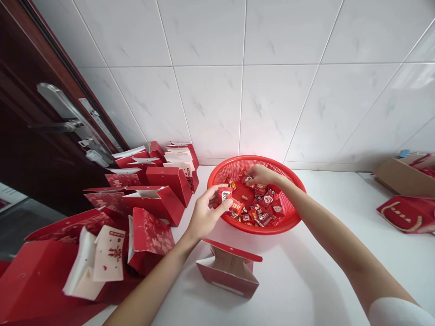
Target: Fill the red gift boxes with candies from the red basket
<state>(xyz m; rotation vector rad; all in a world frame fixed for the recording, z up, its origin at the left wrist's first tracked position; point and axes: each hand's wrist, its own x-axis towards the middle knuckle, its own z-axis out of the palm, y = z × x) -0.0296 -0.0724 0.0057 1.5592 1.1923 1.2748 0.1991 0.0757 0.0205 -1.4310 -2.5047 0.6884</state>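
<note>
Wrapped candy (224, 195) is pinched between the thumb and fingers (213, 194) of the left hand (205, 213). These digits are closed on the piece and hold it above the left side of a round red plastic mesh basket (258, 159). The right hand (263, 175) enters the basket from the right. Its fingers (253, 171) are curled downward at the pile of red-wrapped candies (260, 203); whether they grip a piece cannot be determined from this view. One shelled peanut (236, 184) lies on the basket floor, at the left edge of the pile and just beside the held candy.

The basket rests on a white bench (306, 280), near the base of a white tiled wall (210, 99). Left of the basket, red folded gift boxes (166, 185) with white inner flaps stand and lean in overlapping rows, which extend to the near-left corner of the view. A single open red gift box (229, 271) sits apart on the bench, nearer than the basket and between the two forearms. A dark wooden door (34, 172) with a metal lever handle (64, 113) occupies the far left. At the right end of the bench, a cardboard carton (399, 176) holds red items, and a red gift bag (408, 215) with a rope handle lies on the near side of the carton.
</note>
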